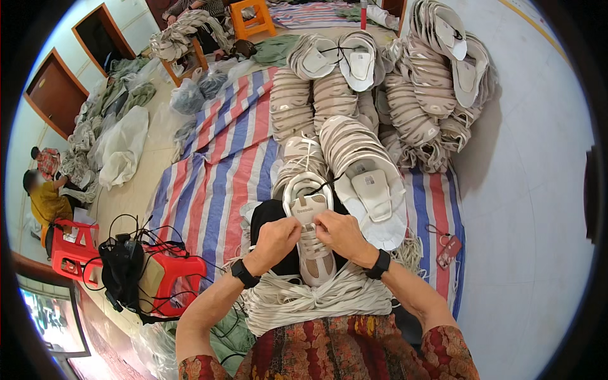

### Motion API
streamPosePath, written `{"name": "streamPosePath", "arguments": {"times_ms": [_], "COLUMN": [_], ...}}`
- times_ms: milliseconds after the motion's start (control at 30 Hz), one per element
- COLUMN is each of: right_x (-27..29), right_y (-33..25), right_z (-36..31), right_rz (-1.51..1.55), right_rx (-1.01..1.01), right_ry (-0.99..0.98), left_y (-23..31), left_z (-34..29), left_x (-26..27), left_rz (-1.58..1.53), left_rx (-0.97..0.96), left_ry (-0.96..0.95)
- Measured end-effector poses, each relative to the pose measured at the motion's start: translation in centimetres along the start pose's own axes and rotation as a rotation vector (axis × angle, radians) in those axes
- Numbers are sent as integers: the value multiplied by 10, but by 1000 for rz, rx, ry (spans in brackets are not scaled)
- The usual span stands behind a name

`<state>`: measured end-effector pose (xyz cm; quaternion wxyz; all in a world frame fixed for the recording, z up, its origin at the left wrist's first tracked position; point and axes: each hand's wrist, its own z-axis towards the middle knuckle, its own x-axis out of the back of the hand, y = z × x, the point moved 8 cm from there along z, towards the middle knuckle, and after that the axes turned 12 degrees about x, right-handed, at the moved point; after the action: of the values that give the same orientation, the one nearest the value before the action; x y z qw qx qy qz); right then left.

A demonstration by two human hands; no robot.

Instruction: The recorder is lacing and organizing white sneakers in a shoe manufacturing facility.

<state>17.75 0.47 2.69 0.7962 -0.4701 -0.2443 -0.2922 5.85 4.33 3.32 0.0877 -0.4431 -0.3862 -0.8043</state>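
Observation:
A beige shoe upper (315,268) lies in front of me, its toe toward my body and its tongue (313,209) standing at the far end. Pale shoelace (308,233) crosses its middle. My left hand (277,240) is closed at the left edge of the lacing, and my right hand (345,235) is closed at the right edge. Each seems to pinch the lace, though the fingertips are partly hidden. Across my lap spreads a thick bundle of pale laces (316,303). A black cord (324,185) runs near the tongue toward a nested stack of uppers (370,187) at the right.
More stacked uppers (415,95) stand beyond, on a striped sheet (209,183). A red tag (449,251) lies at right. Red stools (178,275) at left carry a black bag (122,263) and tangled cables. Farther off are an orange stool (252,18) and seated people (49,201).

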Motion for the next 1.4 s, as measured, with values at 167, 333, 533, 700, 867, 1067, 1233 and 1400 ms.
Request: {"name": "streamPosePath", "arguments": {"times_ms": [167,333,533,700,867,1067,1233,1400], "right_x": [-8,-23,-24,4,32,14,13,18], "right_y": [15,28,30,5,6,27,45,31], "right_z": [5,9,4,10,-7,-7,-21,-11], "right_rz": [48,210,450,359,1,412,494,538], "right_rx": [-157,-207,-275,-136,-83,-289,-505,-289], "right_ry": [-185,-433,-255,-60,-64,-99,-146,-194], "left_y": [-42,-34,-45,-64,-53,-61,-62,-74], "left_z": [-14,-35,-33,-33,-21,-22,-21,-40], "left_x": [-27,-34,-25,-21,-19,-18,-5,1], "left_rz": [-850,-1279,-1360,-928,-619,-500,-538,-623], "left_rx": [997,1312,1057,950,570,714,639,831], "left_ry": [-436,-629,-591,-456,-426,-376,-246,-323]}}
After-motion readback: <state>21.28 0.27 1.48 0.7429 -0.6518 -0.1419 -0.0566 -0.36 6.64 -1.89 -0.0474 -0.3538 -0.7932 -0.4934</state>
